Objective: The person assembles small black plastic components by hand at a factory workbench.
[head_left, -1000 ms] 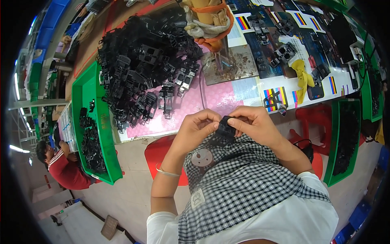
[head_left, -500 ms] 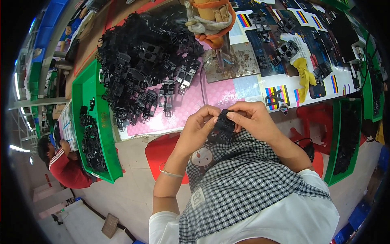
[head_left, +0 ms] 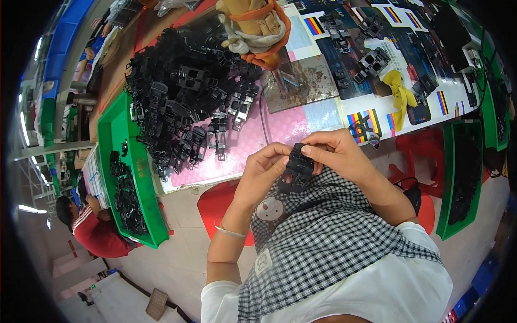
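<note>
Just off the front edge of the table, above my checked apron (head_left: 323, 237), I hold a black plastic frame part (head_left: 297, 173) in both hands. My left hand (head_left: 267, 171) pinches its left side between thumb and fingers. With its thumb and fingertips, my right hand (head_left: 336, 153) grips the upper right corner. Openings show in the lower portion of the part; some of its underside is hidden by my fingers. On the table to the left lies a big heap of similar black plastic parts (head_left: 188, 81).
A cloth-wrapped tool (head_left: 258, 29) stands over a stained metal plate (head_left: 301, 81). Green bins with black parts flank me, one at left (head_left: 152, 207), one at right (head_left: 445, 215). A yellow cloth (head_left: 397, 97) lies near scattered parts. A person in red (head_left: 97, 231) is at far left.
The part has tilted so more of its open lower portion faces up, still between both hands. My view has shifted slightly, moving the tool and table leftward in the picture.
</note>
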Demonstrator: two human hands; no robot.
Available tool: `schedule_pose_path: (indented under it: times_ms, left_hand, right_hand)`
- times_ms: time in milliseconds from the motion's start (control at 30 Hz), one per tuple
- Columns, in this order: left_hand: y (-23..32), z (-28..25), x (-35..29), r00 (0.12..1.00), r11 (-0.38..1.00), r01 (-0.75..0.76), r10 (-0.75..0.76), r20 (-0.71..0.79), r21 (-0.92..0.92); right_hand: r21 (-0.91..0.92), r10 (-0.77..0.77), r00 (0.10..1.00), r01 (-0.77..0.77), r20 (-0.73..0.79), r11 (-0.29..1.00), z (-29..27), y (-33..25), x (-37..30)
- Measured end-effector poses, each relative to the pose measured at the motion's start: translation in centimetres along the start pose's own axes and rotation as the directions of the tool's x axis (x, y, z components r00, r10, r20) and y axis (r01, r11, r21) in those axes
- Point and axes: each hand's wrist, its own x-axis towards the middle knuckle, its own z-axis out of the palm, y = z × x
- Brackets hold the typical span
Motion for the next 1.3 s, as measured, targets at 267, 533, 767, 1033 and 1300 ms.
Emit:
schedule_pose_path:
  times_ms: [267,533,767,1033,1300]
  left_hand:
    - [-1.3,0.9,-2.0,0.990,0.992,-0.124,0.125,0.065,-0.018]
    - [-2.6,2.5,-4.3,0.978,0.982,-0.176,0.182,0.099,-0.064]
    - [-2.8,2.5,-5.9,0.983,0.987,-0.160,0.157,0.100,0.021]
    - [-5.1,3.0,-7.0,0.982,0.979,-0.141,0.158,0.108,-0.144]
    - [-4.7,2.6,-7.5,0.989,0.988,-0.123,0.130,0.070,-0.098]
  right_hand:
    - [-0.019,-0.003,0.979,0.007,0.204,1.000,-0.9,0.1,-0.9]
    - [0.111,-0.019,0.950,-0.016,0.310,0.994,-1.0,1.5,-2.8]
    - [-0.189,-0.308,0.868,0.402,0.389,0.896,-0.5,1.7,-3.2]
    - [-0.170,-0.187,0.903,0.270,0.387,0.948,0.0,2.2,-4.4]
    - [-0.192,-0.163,0.904,0.255,0.396,0.948,0.3,2.1,-4.2]
